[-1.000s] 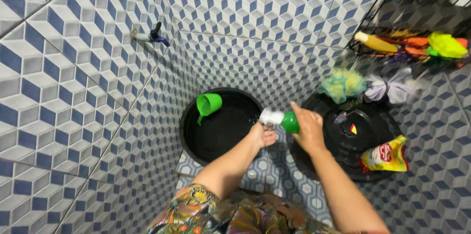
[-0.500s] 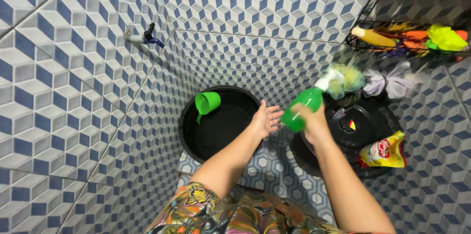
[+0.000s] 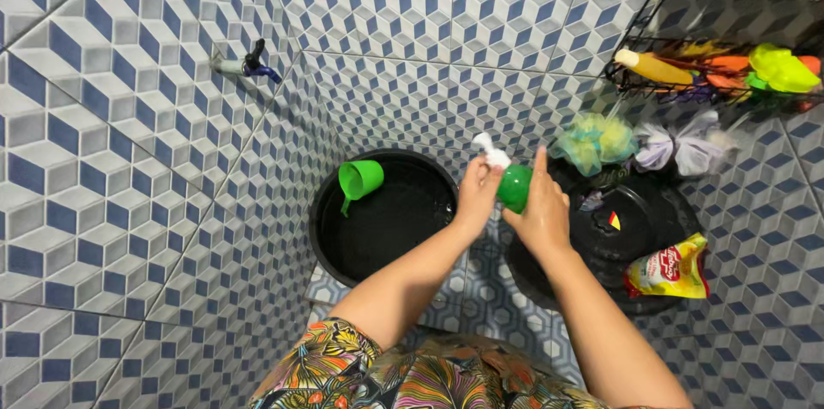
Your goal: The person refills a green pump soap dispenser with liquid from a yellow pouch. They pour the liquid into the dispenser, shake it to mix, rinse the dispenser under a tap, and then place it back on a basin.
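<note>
1. Wall tap [image 3: 249, 63], at ten o'clock from our hands, well apart on the tiled wall. No risk noted; we see no water running.
2. Green scoop [image 3: 361, 180], resting on the rim of the open black basin [image 3: 322, 237] at nine o'clock. A knock from our left forearm could tip it into the water.
3. Left hand [image 3: 476, 196]: fingers curled up against the neck of the green bottle [image 3: 516, 187], just under its white pump top [image 3: 491, 151]. We cannot quite tell whether they grip the neck or only press on it. Wet fingers could slip off the pump.
4. Green bottle, held between both hands above the gap between basin and lidded bucket. If dropped, we judge it would land on the floor tiles or in the basin.
5. Right hand [image 3: 541, 212]: wrapped round the bottle's body, index finger raised. A loose, soapy hold is the likeliest cause of a drop.
6. Black lid [image 3: 639, 224], at three o'clock, carrying a yellow sachet [image 3: 671, 268] at its edge; an elbow swing could sweep it off.
</note>
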